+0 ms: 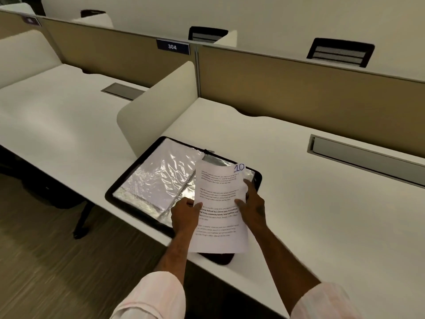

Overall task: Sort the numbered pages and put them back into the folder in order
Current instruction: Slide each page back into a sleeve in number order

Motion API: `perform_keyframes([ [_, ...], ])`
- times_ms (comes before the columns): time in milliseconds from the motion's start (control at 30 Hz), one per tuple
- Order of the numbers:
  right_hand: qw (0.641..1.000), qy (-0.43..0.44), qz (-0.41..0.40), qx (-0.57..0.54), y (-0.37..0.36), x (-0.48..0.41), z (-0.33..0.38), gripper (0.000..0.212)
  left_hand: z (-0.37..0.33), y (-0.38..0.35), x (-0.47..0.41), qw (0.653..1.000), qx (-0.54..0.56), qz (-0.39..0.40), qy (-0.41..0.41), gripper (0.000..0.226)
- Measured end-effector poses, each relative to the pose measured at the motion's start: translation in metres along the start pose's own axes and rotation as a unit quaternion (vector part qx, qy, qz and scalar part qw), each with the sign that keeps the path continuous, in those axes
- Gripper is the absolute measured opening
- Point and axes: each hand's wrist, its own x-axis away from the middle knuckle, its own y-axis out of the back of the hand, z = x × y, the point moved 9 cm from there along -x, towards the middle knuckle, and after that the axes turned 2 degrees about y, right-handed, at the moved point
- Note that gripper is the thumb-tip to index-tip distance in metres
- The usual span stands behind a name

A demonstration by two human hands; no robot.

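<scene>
A black folder (pixel 128 174) lies open on the white desk, its clear plastic sleeves (pixel 158 178) shiny and crumpled. Above its right half I hold a printed page (pixel 218 217) with a blue handwritten "10" in its top right corner. My left hand (pixel 185 215) grips the page's left edge, thumb on the front. My right hand (pixel 251 203) holds the right edge, thumb on the print and index finger stretched up along the margin. The page hides most of the folder's right side; only one sheet face shows, so I cannot tell if more lie behind it.
The white desk (pixel 322 215) runs right, with a grey cable hatch (pixel 365 157) near the back. A rounded cream divider (pixel 161 104) stands just left of the folder; beyond it is another desk (pixel 57 111). Tan partition panels (pixel 299 86) close the back. Wood-look floor lies lower left.
</scene>
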Motion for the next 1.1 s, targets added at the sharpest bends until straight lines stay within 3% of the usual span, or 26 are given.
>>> perform_keyframes([
  [133,0.998,0.024,-0.025,0.059,-0.021,-0.007,0.019,0.019,-0.019,0.003,-0.013,0.999,-0.027,0.001,-0.041,0.017],
  [233,0.996,0.025,-0.050,0.072,-0.037,-0.007,0.039,0.022,-0.034,0.005,-0.023,0.994,-0.056,0.009,-0.094,0.019],
  [367,0.993,-0.018,-0.076,0.085,-0.060,-0.002,0.065,0.055,-0.056,0.011,-0.031,0.965,-0.122,0.004,-0.232,0.015],
  [433,0.990,-0.050,-0.100,0.081,-0.071,0.001,0.075,0.061,-0.066,0.012,-0.033,0.940,-0.148,0.011,-0.306,0.013],
  [600,0.980,-0.063,-0.161,0.096,-0.089,0.013,0.090,0.038,-0.069,0.015,-0.029,0.894,-0.154,0.041,-0.419,0.012],
  [700,0.974,-0.073,-0.188,0.101,-0.089,0.022,0.091,0.032,-0.062,0.016,-0.025,0.872,-0.102,0.117,-0.465,0.023],
  [800,0.972,-0.076,-0.195,0.111,-0.088,0.030,0.094,0.030,-0.052,0.030,-0.038,0.896,0.058,0.199,-0.393,0.033],
  [867,0.973,-0.075,-0.188,0.111,-0.088,0.035,0.099,0.025,-0.030,0.034,-0.061,0.935,0.132,0.211,-0.251,0.039],
  [933,0.975,-0.058,-0.176,0.127,-0.090,0.041,0.107,0.024,-0.005,0.024,-0.072,0.947,0.144,0.261,-0.122,0.054],
  [1000,0.974,-0.039,-0.165,0.148,-0.092,0.050,0.114,0.029,0.010,0.009,-0.063,0.915,0.182,0.358,-0.028,0.065],
  [1100,0.975,-0.027,-0.153,0.156,-0.094,0.066,0.116,0.035,0.019,-0.007,-0.034,0.834,0.270,0.479,0.051,0.071],
])
